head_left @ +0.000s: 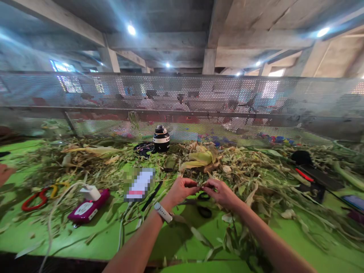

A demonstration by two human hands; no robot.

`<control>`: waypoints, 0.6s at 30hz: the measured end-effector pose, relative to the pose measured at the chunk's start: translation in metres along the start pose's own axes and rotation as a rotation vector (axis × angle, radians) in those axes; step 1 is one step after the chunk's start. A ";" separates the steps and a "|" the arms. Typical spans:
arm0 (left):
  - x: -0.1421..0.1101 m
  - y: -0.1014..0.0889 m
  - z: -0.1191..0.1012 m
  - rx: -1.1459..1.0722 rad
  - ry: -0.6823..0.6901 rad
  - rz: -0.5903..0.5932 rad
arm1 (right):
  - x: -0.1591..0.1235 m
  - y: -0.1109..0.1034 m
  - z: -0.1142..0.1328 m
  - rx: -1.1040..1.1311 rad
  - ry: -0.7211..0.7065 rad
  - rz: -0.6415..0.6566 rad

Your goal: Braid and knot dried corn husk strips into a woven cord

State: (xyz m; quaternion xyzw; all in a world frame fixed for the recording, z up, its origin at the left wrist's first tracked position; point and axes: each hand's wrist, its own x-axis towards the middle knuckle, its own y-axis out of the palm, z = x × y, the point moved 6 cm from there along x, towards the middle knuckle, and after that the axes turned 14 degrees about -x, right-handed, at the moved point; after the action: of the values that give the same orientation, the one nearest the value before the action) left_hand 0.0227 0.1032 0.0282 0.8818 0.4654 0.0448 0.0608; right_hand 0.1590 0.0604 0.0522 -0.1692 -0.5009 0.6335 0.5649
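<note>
Evidently, the left hand and the right hand are brought together over the middle of the table, with thumb and fingers of each pinched on a small plant piece. That piece is placed directly between the two sets of fingertips, to the right of the left hand and to the left of the right; neither hand can be judged the nearer. Its long axis cannot be made out, most of it being hidden and too small.

Just below and to the near side, black-handled scissors are noted on the table, touched by neither hand as far as can be seen. Between the forearms, green tabletop is left showing toward the near edge, with stray leaves scattered on it; the most room for movement is judged to be found there. On the far side, room is limited by a heap of dry leaves and a yellowish husk.

To the left, a phone is seen, then a purple power bank and red-handled scissors. The far edge is bounded by a perforated metal screen
</note>
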 end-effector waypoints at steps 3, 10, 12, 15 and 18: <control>-0.002 0.002 -0.003 0.041 0.035 0.022 | 0.000 0.000 0.000 0.037 -0.007 0.018; -0.004 0.003 -0.007 0.167 0.102 0.043 | 0.000 -0.003 0.003 0.052 -0.031 0.043; -0.004 0.003 -0.007 0.155 0.111 0.031 | 0.000 -0.002 0.003 0.065 -0.032 0.051; -0.004 0.004 -0.007 0.133 0.103 0.018 | 0.000 0.000 0.001 0.088 -0.026 0.052; -0.003 0.005 -0.006 0.075 0.077 0.014 | 0.001 0.004 -0.004 0.163 0.035 0.039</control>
State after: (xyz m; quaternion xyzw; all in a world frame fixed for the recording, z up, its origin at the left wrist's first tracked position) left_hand 0.0243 0.0977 0.0349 0.8844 0.4626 0.0613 0.0093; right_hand 0.1599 0.0638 0.0474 -0.1435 -0.4343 0.6800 0.5730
